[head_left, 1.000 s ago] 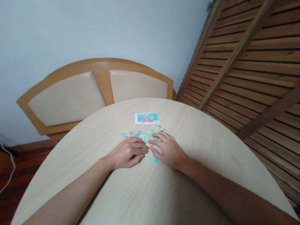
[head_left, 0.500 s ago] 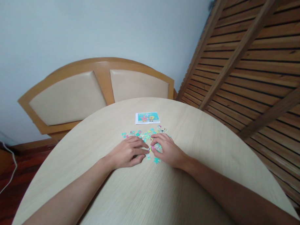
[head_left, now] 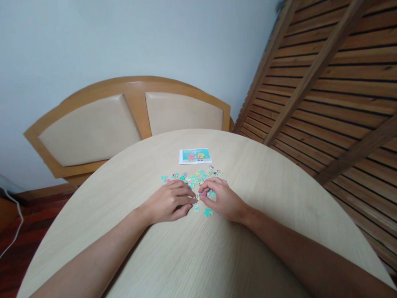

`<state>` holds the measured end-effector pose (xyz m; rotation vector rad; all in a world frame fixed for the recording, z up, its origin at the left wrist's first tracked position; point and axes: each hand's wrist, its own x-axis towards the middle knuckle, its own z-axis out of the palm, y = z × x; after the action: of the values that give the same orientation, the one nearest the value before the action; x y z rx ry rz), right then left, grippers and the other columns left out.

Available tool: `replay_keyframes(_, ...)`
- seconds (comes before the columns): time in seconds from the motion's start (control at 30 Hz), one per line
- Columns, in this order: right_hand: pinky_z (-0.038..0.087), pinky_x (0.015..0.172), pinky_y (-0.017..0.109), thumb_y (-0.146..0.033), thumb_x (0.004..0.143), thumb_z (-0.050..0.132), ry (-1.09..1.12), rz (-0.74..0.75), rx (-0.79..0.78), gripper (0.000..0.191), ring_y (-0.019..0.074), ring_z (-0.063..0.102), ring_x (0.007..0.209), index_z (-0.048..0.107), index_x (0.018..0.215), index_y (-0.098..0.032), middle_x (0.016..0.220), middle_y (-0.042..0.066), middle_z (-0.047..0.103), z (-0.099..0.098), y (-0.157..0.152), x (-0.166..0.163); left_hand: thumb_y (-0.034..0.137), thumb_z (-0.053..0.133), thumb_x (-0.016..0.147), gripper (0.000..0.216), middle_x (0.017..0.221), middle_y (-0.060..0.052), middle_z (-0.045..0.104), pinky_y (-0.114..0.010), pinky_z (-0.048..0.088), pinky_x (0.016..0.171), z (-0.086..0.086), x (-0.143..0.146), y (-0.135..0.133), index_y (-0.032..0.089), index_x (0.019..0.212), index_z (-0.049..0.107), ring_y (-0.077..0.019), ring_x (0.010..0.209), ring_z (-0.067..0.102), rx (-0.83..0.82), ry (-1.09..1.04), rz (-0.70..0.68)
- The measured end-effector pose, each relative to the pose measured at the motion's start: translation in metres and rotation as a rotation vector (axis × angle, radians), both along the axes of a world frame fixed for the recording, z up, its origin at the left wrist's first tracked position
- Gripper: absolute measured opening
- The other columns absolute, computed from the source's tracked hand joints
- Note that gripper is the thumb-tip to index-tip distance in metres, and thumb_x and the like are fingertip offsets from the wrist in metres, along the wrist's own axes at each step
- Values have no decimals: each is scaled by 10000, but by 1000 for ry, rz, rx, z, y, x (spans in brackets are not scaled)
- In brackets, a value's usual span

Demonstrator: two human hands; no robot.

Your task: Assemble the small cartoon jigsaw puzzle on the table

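Table edge (head_left: 191, 132) curves wide of spread left hand (head_left: 172, 200), right hand (head_left: 223, 200) pinching pink piece (head_left: 202, 195).

Home interior with padded headboard (head_left: 137, 108) and rounded table (head_left: 176, 262)

No lettering can be read: the small rectangular card with a turquoise picture and white margin (head_left: 195, 156), lying near the far edge of the round pale wood-grain table (head_left: 189, 262), carries faint marks along its top, too small to decipher.
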<state>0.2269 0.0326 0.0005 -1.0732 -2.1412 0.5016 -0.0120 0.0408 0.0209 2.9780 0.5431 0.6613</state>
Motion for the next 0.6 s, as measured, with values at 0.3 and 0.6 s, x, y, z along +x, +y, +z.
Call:
replay_keyframes(0.3, 493, 947, 388, -95, 838, 653, 34, 42, 39, 154, 223, 647, 1013, 691, 896, -232, 933, 29, 735, 1, 1, 0, 224, 540, 960, 237, 1097, -81, 744, -423, 496, 999, 1, 2, -1, 222, 1126, 709, -236, 1073, 662, -6, 6, 3)
replay_keyframes(0.6, 524, 917, 414, -250, 888, 602, 85, -399, 83, 151, 250, 665, 968, 741, 943, -222, 903, 58, 753, -3, 37, 41, 260, 519, 987, 219, 1169, -90, 703, -431, 487, 1010, -1, -2, 0, 209, 1110, 692, -245, 1101, 638, -28, 29, 115)
